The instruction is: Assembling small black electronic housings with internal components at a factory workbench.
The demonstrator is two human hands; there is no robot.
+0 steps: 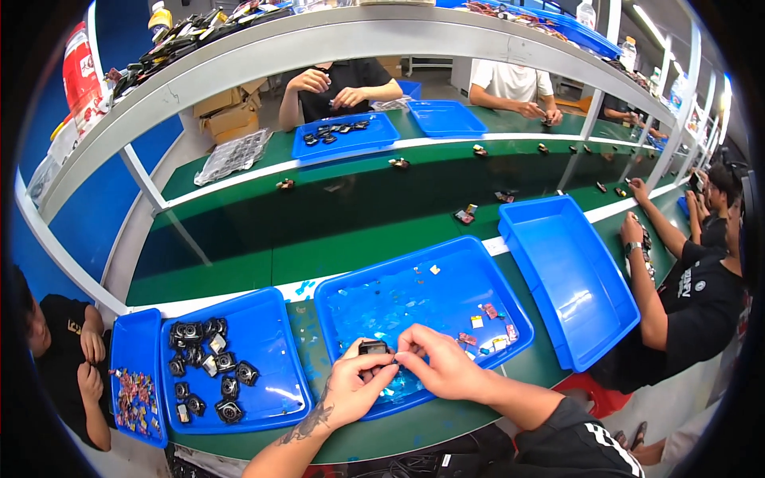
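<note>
My left hand (pixel 348 392) holds a small black device (pixel 373 347) with a squarish dark face, gripped between thumb and fingers. Against its near edge, the closed fingertips of my right hand (pixel 440 363) pinch at something too small to make out. Both hands are over the near side of a blue tray (pixel 327 315). Scattered bluish film scraps (pixel 374 303) lie across this tray's bottom. At its right end are small red, white and yellow parts (pixel 500 342).
To the left, a blue tray (pixel 275 398) carries several black camera-like units (pixel 226 362); beside it, a narrow blue tray (pixel 137 327) contains small colourful parts. An angled blue tray (pixel 574 287) stands right. Beyond runs a green conveyor belt (pixel 319 247) under a grey shelf frame (pixel 398 30). Other people (pixel 693 295) sit around.
</note>
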